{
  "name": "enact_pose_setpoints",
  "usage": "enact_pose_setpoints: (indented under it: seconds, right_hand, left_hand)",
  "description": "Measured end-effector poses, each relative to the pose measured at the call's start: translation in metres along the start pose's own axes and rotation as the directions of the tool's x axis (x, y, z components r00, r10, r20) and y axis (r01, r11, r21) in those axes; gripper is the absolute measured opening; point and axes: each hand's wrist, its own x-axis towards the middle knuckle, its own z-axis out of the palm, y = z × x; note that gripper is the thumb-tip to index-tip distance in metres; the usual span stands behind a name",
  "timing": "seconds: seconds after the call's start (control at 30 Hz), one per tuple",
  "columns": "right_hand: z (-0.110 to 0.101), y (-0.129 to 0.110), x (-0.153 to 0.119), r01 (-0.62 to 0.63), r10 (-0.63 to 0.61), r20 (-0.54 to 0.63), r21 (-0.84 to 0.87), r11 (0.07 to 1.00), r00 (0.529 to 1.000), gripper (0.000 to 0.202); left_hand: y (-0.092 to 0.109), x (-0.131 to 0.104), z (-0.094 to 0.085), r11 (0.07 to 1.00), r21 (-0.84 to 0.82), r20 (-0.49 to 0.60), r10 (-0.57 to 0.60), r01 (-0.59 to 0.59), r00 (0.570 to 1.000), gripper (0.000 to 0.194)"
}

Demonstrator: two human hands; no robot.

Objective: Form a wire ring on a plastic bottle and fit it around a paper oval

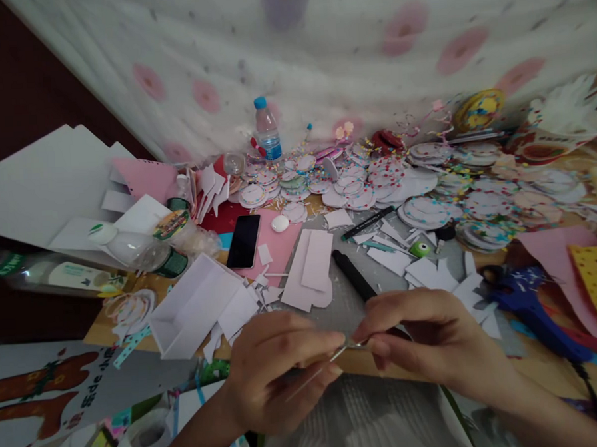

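Observation:
Near the table's front edge, my left hand (286,371) pinches a thin, shiny, pale strip (316,377) between thumb and forefinger. My right hand (424,337) meets it on the right, its thumb and forefinger closed on the other end of the strip. The fingertips of both hands are close together, and the strip's exact form between them is hard to make out. Behind my hands lie a black marker (354,275) and folded white paper pieces (311,269) on a grey mat.
A white paper box (197,302), a phone (243,242) and plastic bottles (134,249) stand or lie left. Many decorated paper discs (428,211) fill the back, beside an upright bottle (267,132). A blue glue gun (538,311) lies right, with paper scraps (431,273) nearer the middle.

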Motion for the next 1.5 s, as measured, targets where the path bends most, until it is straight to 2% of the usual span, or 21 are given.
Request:
enact_pose_setpoints:
  seconds: [0.17, 0.27, 0.3, 0.37, 0.43, 0.5, 0.57, 0.6, 0.67, 0.77, 0.87, 0.9, 0.97, 1.03, 1.13, 1.2, 1.27, 1.33, 1.37, 1.43, 1.5]
  right_hand:
    - [0.000, -0.001, -0.001, 0.150, -0.160, -0.027, -0.226, 0.963, 0.987, 0.010]
    - [-0.002, 0.000, -0.003, 0.297, -0.334, -0.001, -0.459, 0.837, 0.942, 0.018]
    - [-0.002, 0.000, -0.004, 0.350, -0.387, 0.045, -0.532, 0.771, 0.921, 0.021]
    - [-0.003, -0.001, -0.005, 0.460, -0.471, 0.164, -0.631, 0.625, 0.867, 0.024]
    - [-0.005, -0.001, -0.006, 0.548, -0.518, 0.280, -0.678, 0.489, 0.808, 0.024]
    - [-0.006, 0.002, -0.007, 0.594, -0.533, 0.352, -0.701, 0.395, 0.770, 0.021]
    - [-0.009, 0.007, -0.008, 0.599, -0.514, 0.385, -0.715, 0.359, 0.767, 0.019]
    - [-0.010, 0.010, -0.009, 0.595, -0.503, 0.387, -0.717, 0.363, 0.773, 0.020]
    - [-0.013, 0.017, -0.011, 0.566, -0.474, 0.366, -0.720, 0.401, 0.801, 0.024]
    - [-0.016, 0.025, -0.011, 0.495, -0.441, 0.285, -0.718, 0.489, 0.851, 0.027]
    - [-0.014, 0.030, -0.009, 0.427, -0.414, 0.210, -0.717, 0.551, 0.886, 0.025]
    - [-0.014, 0.030, -0.008, 0.416, -0.406, 0.199, -0.711, 0.567, 0.892, 0.024]
    - [-0.013, 0.032, -0.006, 0.407, -0.394, 0.190, -0.693, 0.595, 0.899, 0.023]
    - [-0.013, 0.032, -0.004, 0.403, -0.384, 0.189, -0.676, 0.616, 0.904, 0.022]
    - [-0.013, 0.032, -0.004, 0.389, -0.362, 0.181, -0.638, 0.665, 0.915, 0.024]
    - [-0.013, 0.030, -0.005, 0.374, -0.338, 0.176, -0.587, 0.718, 0.924, 0.025]
    - [-0.013, 0.028, -0.004, 0.374, -0.330, 0.177, -0.514, 0.772, 0.927, 0.023]
    - [-0.013, 0.027, -0.003, 0.394, -0.351, 0.181, -0.427, 0.814, 0.919, 0.018]
    - [-0.013, 0.027, -0.002, 0.410, -0.370, 0.177, -0.379, 0.830, 0.912, 0.017]
    - [-0.012, 0.028, 0.000, 0.422, -0.392, 0.160, -0.284, 0.861, 0.906, 0.016]
    - [-0.013, 0.032, 0.001, 0.384, -0.367, 0.119, -0.198, 0.902, 0.923, 0.014]
  left_hand:
    - [0.006, 0.001, 0.000, 0.986, -0.033, 0.011, -0.166, 0.166, 0.986, 0.021]
    - [0.004, 0.002, -0.002, 0.881, -0.201, 0.086, -0.419, 0.428, 0.904, 0.015]
    - [0.001, 0.002, -0.003, 0.792, -0.297, 0.151, -0.513, 0.534, 0.845, 0.015]
    - [-0.007, 0.004, -0.005, 0.494, -0.450, 0.376, -0.651, 0.744, 0.660, 0.019]
    - [-0.017, 0.005, -0.007, 0.121, -0.441, 0.650, -0.639, 0.889, 0.410, 0.021]
    - [-0.026, 0.005, -0.007, -0.136, -0.302, 0.824, -0.535, 0.944, 0.187, 0.025]
    - [-0.031, 0.003, -0.005, -0.203, -0.223, 0.866, -0.491, 0.954, 0.098, 0.029]
    - [-0.032, 0.001, -0.004, -0.177, -0.228, 0.847, -0.522, 0.957, 0.105, 0.029]
    - [-0.030, -0.004, -0.001, -0.043, -0.286, 0.723, -0.665, 0.957, 0.186, 0.029]
    - [-0.026, -0.015, 0.001, 0.348, -0.239, 0.392, -0.819, 0.906, 0.418, 0.041]
    - [-0.024, -0.022, 0.001, 0.769, 0.094, 0.246, -0.633, 0.632, 0.734, 0.042]
    - [-0.025, -0.023, 0.000, 0.848, 0.200, 0.267, -0.530, 0.491, 0.805, 0.036]
    - [-0.025, -0.024, -0.001, 0.911, 0.314, 0.335, -0.370, 0.268, 0.866, 0.024]
    - [-0.026, -0.023, -0.002, 0.925, 0.311, 0.377, -0.331, 0.218, 0.865, 0.022]
    - [-0.026, -0.017, -0.005, 0.895, 0.175, 0.424, -0.445, 0.411, 0.789, 0.016]
    - [-0.030, -0.013, -0.008, 0.773, 0.069, 0.496, -0.575, 0.630, 0.651, 0.010]
    - [-0.035, -0.010, -0.011, 0.528, -0.069, 0.655, -0.616, 0.846, 0.438, 0.011]
    - [-0.041, -0.009, -0.010, 0.192, -0.198, 0.834, -0.482, 0.961, 0.268, 0.018]
    - [-0.044, -0.009, -0.009, 0.038, -0.232, 0.894, -0.386, 0.972, 0.228, 0.023]
    - [-0.047, -0.011, -0.004, -0.151, -0.263, 0.941, -0.257, 0.953, 0.219, 0.031]
    - [-0.046, -0.013, 0.001, -0.185, -0.303, 0.937, -0.238, 0.935, 0.257, 0.034]
